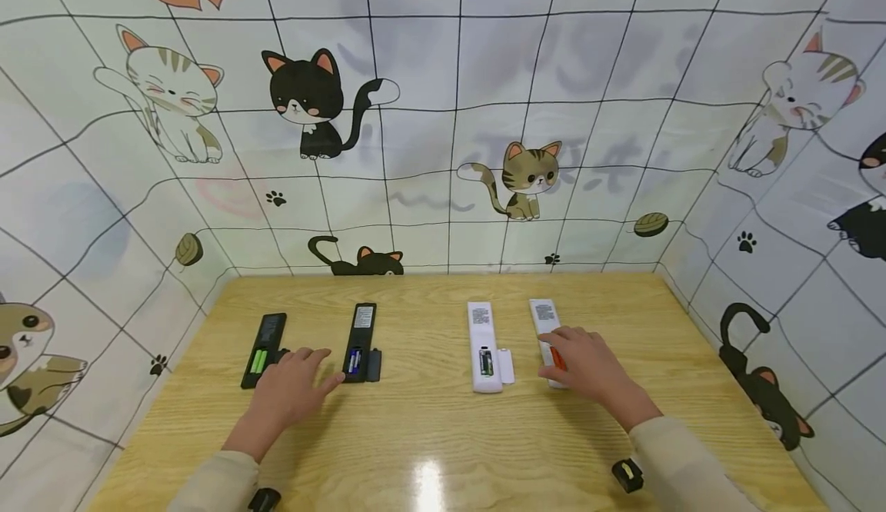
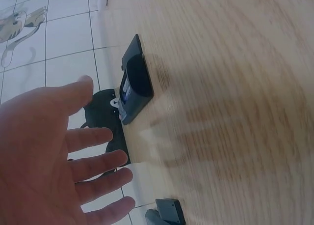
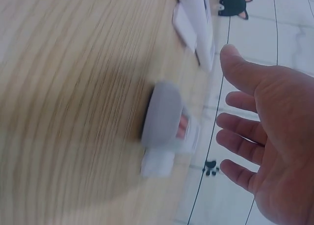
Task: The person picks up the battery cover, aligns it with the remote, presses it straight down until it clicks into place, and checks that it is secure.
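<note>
Two black remote controls lie face down on the left, their battery compartments uncovered: the left remote (image 1: 271,331) shows green batteries (image 1: 259,360), the right one (image 1: 362,331) bluish batteries (image 1: 354,361). My left hand (image 1: 291,389) hovers between them, fingers spread and holding nothing; in the left wrist view its palm (image 2: 34,156) faces the right black remote (image 2: 138,80). Two white remotes lie on the right. Above the outer white remote (image 1: 545,314), with red batteries (image 1: 557,357), hangs my right hand (image 1: 588,362), loosely bent and holding nothing. The inner white remote (image 1: 481,335) has batteries (image 1: 486,362) showing.
Detached covers lie beside the remotes: a black cover (image 1: 374,366), a white cover (image 1: 507,366) and another white cover (image 3: 157,163). The wooden table (image 1: 415,435) meets a cat-patterned back wall (image 1: 429,143), with walls on both sides.
</note>
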The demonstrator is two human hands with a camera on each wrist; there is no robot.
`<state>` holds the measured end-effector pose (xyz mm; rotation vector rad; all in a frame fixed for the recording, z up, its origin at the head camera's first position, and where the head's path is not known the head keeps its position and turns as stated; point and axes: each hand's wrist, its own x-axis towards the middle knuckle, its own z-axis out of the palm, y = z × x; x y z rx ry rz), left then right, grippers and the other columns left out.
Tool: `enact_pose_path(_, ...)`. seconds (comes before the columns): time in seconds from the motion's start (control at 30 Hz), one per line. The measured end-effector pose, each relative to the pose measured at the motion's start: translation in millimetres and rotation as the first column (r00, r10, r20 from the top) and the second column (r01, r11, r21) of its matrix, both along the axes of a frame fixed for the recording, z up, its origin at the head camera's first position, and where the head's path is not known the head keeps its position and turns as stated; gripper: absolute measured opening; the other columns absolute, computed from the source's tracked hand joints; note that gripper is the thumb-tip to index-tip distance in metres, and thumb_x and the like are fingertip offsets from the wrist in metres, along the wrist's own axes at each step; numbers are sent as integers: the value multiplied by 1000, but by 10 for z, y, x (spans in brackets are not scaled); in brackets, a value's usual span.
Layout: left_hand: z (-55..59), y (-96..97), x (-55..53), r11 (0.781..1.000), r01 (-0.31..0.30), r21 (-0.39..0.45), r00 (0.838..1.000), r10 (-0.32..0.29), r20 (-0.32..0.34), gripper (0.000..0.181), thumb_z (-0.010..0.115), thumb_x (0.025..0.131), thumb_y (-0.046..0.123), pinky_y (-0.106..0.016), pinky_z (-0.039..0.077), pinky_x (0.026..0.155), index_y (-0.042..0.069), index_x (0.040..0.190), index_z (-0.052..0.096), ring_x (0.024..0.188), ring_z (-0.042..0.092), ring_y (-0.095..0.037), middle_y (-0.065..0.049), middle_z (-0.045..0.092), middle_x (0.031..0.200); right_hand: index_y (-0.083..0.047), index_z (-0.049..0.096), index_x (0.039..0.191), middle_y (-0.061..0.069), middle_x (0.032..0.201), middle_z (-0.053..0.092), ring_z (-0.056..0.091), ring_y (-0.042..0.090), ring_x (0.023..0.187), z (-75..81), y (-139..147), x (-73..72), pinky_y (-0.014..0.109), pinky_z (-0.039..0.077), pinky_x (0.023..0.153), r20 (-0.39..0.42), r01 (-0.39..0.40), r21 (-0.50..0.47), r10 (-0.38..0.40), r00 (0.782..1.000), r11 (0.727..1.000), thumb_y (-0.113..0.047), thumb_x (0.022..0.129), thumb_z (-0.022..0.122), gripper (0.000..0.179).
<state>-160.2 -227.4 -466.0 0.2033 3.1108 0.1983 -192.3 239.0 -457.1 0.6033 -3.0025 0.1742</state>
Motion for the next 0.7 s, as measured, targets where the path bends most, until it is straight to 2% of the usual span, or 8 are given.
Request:
enact_pose_path(0.13, 19, 11, 5, 998, -3, 61, 1000, 3, 4, 54, 59, 94, 47, -58, 51, 89, 10, 133, 58, 116, 58, -42, -20, 60, 131, -11, 61, 129, 13, 124, 63, 58, 36, 115, -2, -101, -29, 58, 45, 92, 0, -17, -16, 17, 1000, 1000, -42, 82, 75, 57)
enact_pose_path(0.23, 40, 103, -16, 992, -1, 126, 1000, -1, 21, 51, 61, 93, 44, -59, 51, 89, 11, 133, 59, 116, 59, -42, -20, 59, 133, -11, 61, 129, 13, 125, 62, 57, 36, 116, 20, -113, -50, 59, 45, 93, 3, -14, -5, 14, 1000, 1000, -42, 83, 74, 57)
enact_pose_path(0.33, 56, 277, -70, 981, 13, 193, 999, -20, 34, 50, 62, 93, 42, -59, 50, 90, 13, 133, 58, 117, 59, -42, -19, 58, 135, -11, 61, 129, 14, 126, 62, 56, 37, 117, 54, -57, -61, 59, 44, 94, 12, 5, 20, -6, 1000, 1000, -43, 82, 74, 59)
enact_pose_path(0.5, 62, 645, -150, 959, 70, 274, 997, -74, 5, 45, 63, 94, 39, -53, 52, 89, 15, 131, 59, 114, 62, -34, -13, 61, 131, -10, 62, 128, 14, 126, 62, 57, 38, 115, 96, 86, -56, 59, 45, 94, 12, 29, 35, -29, 999, 999, -42, 81, 76, 59)
enact_pose_path(0.7, 90, 1097, -211, 935, 159, 318, 987, -159, -25, 42, 64, 93, 38, -44, 56, 78, 15, 128, 62, 103, 66, -25, -7, 66, 122, -8, 63, 126, 13, 122, 63, 58, 38, 112, 91, 305, -40, 59, 45, 90, 27, 49, 38, -50, 998, 998, -38, 80, 78, 57)
